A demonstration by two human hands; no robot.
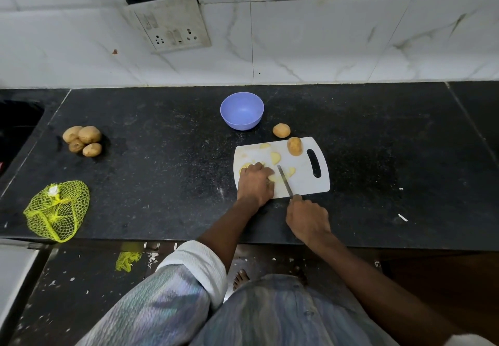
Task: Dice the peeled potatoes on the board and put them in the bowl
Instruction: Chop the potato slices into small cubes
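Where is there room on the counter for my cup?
Bare counter lies between the potato pile and the cutting board, and right of the board toward the far edge. It is crowded around the board: bowl, loose potato, slices, left hand, right hand with the knife.

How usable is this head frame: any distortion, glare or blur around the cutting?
Head view: wide-angle bending curves the counter edge and wall tiles; light is dim and even, without glare; the cutting board, knife and both hands stay fairly sharp; the bowl is clear.

Matt white plastic board (302,180), speckled stone counter (162,156)
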